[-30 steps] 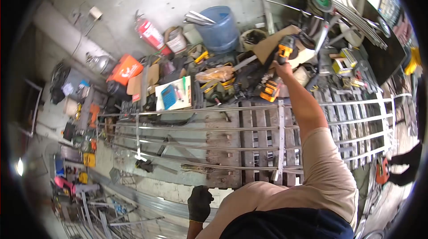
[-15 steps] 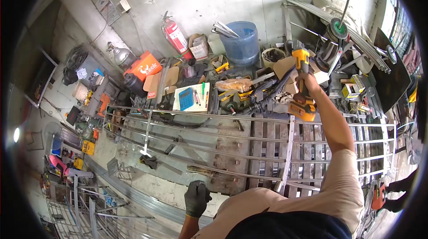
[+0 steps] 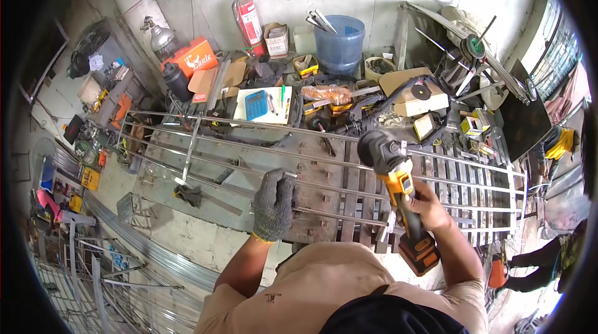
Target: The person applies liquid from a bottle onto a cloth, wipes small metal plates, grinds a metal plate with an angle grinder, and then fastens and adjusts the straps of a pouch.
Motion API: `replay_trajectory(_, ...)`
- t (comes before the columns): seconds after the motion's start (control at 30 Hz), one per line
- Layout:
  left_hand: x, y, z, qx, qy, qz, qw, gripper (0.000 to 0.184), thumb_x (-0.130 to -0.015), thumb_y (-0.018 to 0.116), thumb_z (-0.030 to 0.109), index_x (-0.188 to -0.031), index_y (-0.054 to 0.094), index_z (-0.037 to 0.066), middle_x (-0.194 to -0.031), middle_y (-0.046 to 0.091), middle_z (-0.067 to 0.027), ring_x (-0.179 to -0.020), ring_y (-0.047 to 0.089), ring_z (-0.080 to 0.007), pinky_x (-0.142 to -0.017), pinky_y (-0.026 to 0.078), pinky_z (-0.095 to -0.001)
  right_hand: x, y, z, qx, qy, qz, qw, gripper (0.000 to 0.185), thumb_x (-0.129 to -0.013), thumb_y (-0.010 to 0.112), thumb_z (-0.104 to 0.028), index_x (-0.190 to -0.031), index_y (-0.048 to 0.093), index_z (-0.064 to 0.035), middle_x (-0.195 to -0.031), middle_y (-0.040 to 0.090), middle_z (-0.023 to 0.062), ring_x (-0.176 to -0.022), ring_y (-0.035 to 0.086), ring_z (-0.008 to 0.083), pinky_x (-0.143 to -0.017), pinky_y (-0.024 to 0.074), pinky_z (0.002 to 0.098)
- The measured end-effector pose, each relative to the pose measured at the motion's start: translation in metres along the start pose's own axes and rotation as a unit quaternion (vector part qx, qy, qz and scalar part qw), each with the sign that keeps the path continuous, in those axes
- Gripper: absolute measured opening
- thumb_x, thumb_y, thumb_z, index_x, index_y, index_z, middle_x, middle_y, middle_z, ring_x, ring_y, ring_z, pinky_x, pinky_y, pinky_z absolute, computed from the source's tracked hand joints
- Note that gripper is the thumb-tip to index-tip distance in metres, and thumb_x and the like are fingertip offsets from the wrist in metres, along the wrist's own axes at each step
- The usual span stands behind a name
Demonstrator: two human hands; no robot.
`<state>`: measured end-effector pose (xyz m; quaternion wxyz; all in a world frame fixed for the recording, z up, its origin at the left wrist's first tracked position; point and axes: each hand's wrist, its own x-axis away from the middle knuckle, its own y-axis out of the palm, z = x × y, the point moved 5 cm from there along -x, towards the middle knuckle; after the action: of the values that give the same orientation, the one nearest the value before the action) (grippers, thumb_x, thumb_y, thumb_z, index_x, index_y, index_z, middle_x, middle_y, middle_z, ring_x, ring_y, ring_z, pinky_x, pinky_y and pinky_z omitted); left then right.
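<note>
My right hand (image 3: 428,206) is bare and wrapped around the body of a yellow and black cordless angle grinder (image 3: 398,187). The grinder is raised above the metal frame (image 3: 367,193), its head pointing away from me and its battery toward me. My left hand (image 3: 274,206), in a dark grey knit glove, is closed above the frame's long bars. A small pale tip (image 3: 290,174) shows at its fingers; what it belongs to I cannot make out. Under the frame are a slatted surface and a flat plate.
Along the wall stand a fire extinguisher (image 3: 250,20), a blue bucket (image 3: 339,44) and an orange box (image 3: 189,55). A calculator (image 3: 255,104) lies on a notebook. A black disc (image 3: 421,91) rests on a cardboard box (image 3: 422,103). Another person's legs (image 3: 536,268) show at right.
My right hand has brought the grinder from the back of the bench toward me, its head now turned away from me. My gloved left hand has moved forward over the frame.
</note>
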<state>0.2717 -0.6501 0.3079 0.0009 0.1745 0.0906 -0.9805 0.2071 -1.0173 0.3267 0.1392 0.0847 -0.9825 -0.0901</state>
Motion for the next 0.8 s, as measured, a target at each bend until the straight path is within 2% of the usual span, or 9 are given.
replay_trajectory(0.07, -0.008, 0.003, 0.006, 0.029, -0.004, -0.012, 1.000, 0.009, -0.116, 0.058, 0.008, -0.123, 0.063, 0.006, -0.084, 0.064, -0.0021, -0.063, 0.056, -0.0089, -0.057, 0.047, -0.0282, 0.016, 0.015, 0.010, 0.002, 0.000, -0.012, 1.000, 0.055, -0.113, 0.069, -0.040, -0.149, 0.059, 0.0003, -0.102, 0.074, 0.0099, -0.078, 0.071, 0.0170, -0.070, 0.0576, 0.0312)
replay_trajectory(0.13, -0.015, 0.004, 0.011, 0.016, 0.013, -0.015, 1.000, 0.008, -0.116, 0.059, 0.008, -0.121, 0.065, 0.005, -0.087, 0.070, -0.0040, -0.065, 0.059, -0.0077, -0.058, 0.049, -0.0275, 0.029, 0.025, 0.025, -0.046, 0.029, -0.009, 0.999, 0.063, -0.114, 0.064, -0.049, -0.152, 0.057, 0.0006, -0.107, 0.075, 0.0110, -0.079, 0.071, 0.0166, -0.071, 0.0577, 0.0314)
replay_trajectory(0.27, -0.021, 0.009, 0.027, 0.004, 0.006, -0.064, 0.998, 0.009, -0.116, 0.059, 0.007, -0.121, 0.065, 0.004, -0.090, 0.074, -0.0063, -0.066, 0.060, -0.0073, -0.060, 0.052, -0.0275, 0.057, 0.047, 0.028, -0.038, 0.014, -0.004, 0.999, 0.072, -0.114, 0.058, -0.059, -0.153, 0.056, 0.0024, -0.115, 0.075, 0.0114, -0.085, 0.070, 0.0154, -0.074, 0.0573, 0.0301)
replay_trajectory(0.37, -0.016, 0.016, 0.025, 0.024, 0.019, -0.095, 0.995, 0.010, -0.116, 0.058, 0.007, -0.121, 0.065, 0.002, -0.091, 0.075, -0.0073, -0.067, 0.062, -0.0076, -0.061, 0.053, -0.0277, 0.073, 0.062, 0.031, 0.021, -0.063, -0.013, 0.998, 0.079, -0.112, 0.057, -0.064, -0.153, 0.055, 0.0037, -0.117, 0.075, 0.0119, -0.087, 0.069, 0.0141, -0.073, 0.0563, 0.0297)
replay_trajectory(0.47, -0.015, 0.021, 0.031, 0.029, 0.058, -0.107, 0.992, 0.013, -0.116, 0.057, 0.004, -0.122, 0.067, 0.000, -0.093, 0.076, -0.0086, -0.070, 0.065, -0.0087, -0.062, 0.055, -0.0280, 0.079, 0.076, 0.031, 0.074, -0.161, 0.095, 0.980, 0.080, -0.111, 0.057, -0.066, -0.150, 0.055, 0.0037, -0.109, 0.074, 0.0113, -0.080, 0.068, 0.0138, -0.068, 0.0566, 0.0288)
replay_trajectory(0.57, -0.015, 0.026, 0.032, 0.020, 0.094, -0.109, 0.989, 0.015, -0.115, 0.057, 0.003, -0.124, 0.068, -0.001, -0.094, 0.077, -0.0094, -0.073, 0.070, -0.0100, -0.064, 0.058, -0.0287, 0.092, 0.074, 0.028, -0.034, -0.012, 0.016, 0.999, 0.078, -0.114, 0.049, -0.066, -0.153, 0.049, 0.0022, -0.110, 0.074, 0.0150, -0.077, 0.073, 0.0203, -0.061, 0.0597, 0.0324)
replay_trajectory(0.67, -0.017, 0.031, 0.034, 0.021, 0.107, -0.119, 0.987, 0.015, -0.114, 0.058, 0.001, -0.125, 0.068, -0.002, -0.095, 0.078, -0.0106, -0.075, 0.073, -0.0117, -0.065, 0.060, -0.0296, 0.090, 0.081, 0.024, -0.018, -0.036, 0.059, 0.997, 0.090, -0.103, 0.065, -0.074, -0.146, 0.056, 0.0046, -0.103, 0.073, 0.0120, -0.068, 0.069, 0.0174, -0.056, 0.0566, 0.0316)
replay_trajectory(0.7, -0.018, 0.031, 0.038, 0.019, 0.100, -0.130, 0.986, 0.015, -0.114, 0.059, 0.001, -0.125, 0.068, -0.002, -0.095, 0.078, -0.0109, -0.075, 0.074, -0.0122, -0.066, 0.060, -0.0298, 0.091, 0.087, 0.012, -0.011, -0.042, 0.029, 0.999, 0.090, -0.100, 0.074, -0.072, -0.145, 0.059, 0.0043, -0.106, 0.074, 0.0109, -0.077, 0.070, 0.0153, -0.066, 0.0592, 0.0313)
replay_trajectory(0.8, -0.019, 0.033, 0.045, 0.020, 0.115, -0.144, 0.983, 0.015, -0.113, 0.060, 0.000, -0.125, 0.069, -0.003, -0.095, 0.079, -0.0119, -0.072, 0.074, -0.0131, -0.066, 0.060, -0.0301, 0.080, 0.093, 0.009, 0.042, -0.088, 0.048, 0.994, 0.082, -0.101, 0.078, -0.065, -0.143, 0.063, 0.0036, -0.108, 0.074, 0.0079, -0.086, 0.067, 0.0118, -0.076, 0.0567, 0.0301)
